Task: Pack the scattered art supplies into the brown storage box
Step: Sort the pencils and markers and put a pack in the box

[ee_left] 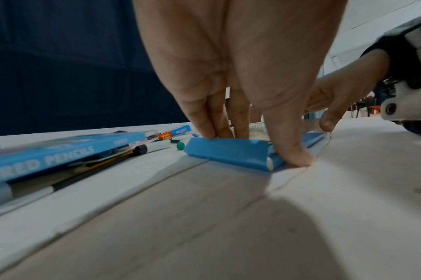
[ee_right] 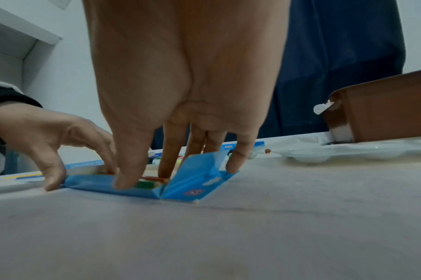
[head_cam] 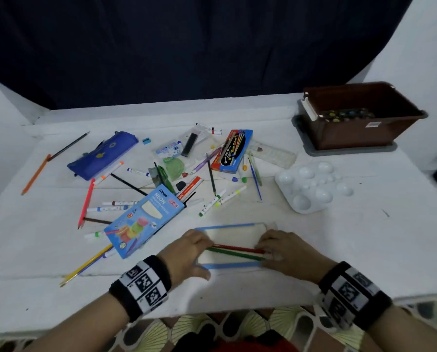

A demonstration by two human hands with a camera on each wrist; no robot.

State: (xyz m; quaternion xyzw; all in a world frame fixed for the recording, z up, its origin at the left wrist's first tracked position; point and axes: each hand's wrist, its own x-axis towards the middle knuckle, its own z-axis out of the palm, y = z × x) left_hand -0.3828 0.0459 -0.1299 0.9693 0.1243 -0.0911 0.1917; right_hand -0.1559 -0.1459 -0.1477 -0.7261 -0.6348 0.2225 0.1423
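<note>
At the lower centre of the head view an open blue pencil tray (head_cam: 230, 264) lies flat on the white table (head_cam: 339, 245), and a red pencil (head_cam: 237, 248) and a green pencil (head_cam: 235, 254) are laid lengthwise inside it. The left hand (head_cam: 184, 252) is set at the tray's left end, fingers curled down onto the pencils and the tray wall; the right hand (head_cam: 286, 250) is set at the right end, its fingertips (ee_right: 123, 181) pinched down on the pencil ends beside the raised end flap (ee_right: 197, 178). Neither hand is released; both are pressed on the tray and its pencils.

The step in hand is judged to be the seating of these pencils in the tray. It is best done with the pencils pushed flush against one long wall, the tips all turned one way, so that room is left for the rest. The tray should be steadied at the left end while the pencils are slid, since the light card is likely to skate on the smooth top. The flap should be kept clear, not crushed.

Most supplies are scattered at the centre left of the frame, around the blue NEON box (head_cam: 143, 222). The brown storage box (head_cam: 364, 118) stands at the upper right, well apart, and little is seen in it, so the packing is judged barely begun.
</note>
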